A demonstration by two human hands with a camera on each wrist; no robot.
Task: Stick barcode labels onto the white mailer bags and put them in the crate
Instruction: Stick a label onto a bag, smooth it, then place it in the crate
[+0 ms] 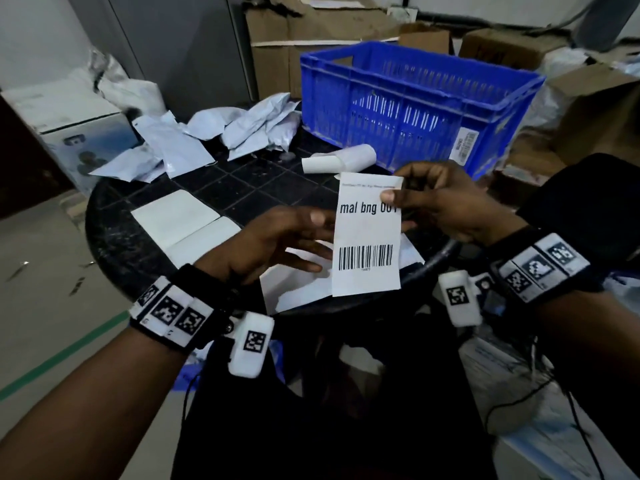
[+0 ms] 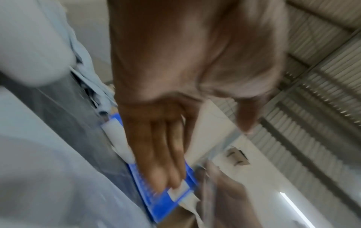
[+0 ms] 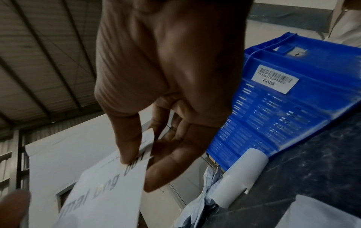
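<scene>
A white barcode label point(image 1: 366, 237) printed "mal bng 001" hangs upright above the table's near edge. My right hand point(image 1: 391, 199) pinches its upper right corner between thumb and fingers; the right wrist view shows that hand point(image 3: 140, 158) on the label point(image 3: 105, 192). My left hand point(image 1: 311, 237) is open at the label's left edge, fingers straight, blurred in the left wrist view point(image 2: 166, 154). A flat white mailer bag point(image 1: 298, 285) lies on the table under both hands. The blue crate point(image 1: 415, 105) stands at the table's far right, and its inside is hidden.
A heap of white mailer bags point(image 1: 242, 129) lies at the far left of the round black table point(image 1: 114, 216). A curled roll of backing paper point(image 1: 339, 159) rests in front of the crate. Two white sheets point(image 1: 180, 220) lie at the left. Cardboard boxes point(image 1: 311, 29) stand behind.
</scene>
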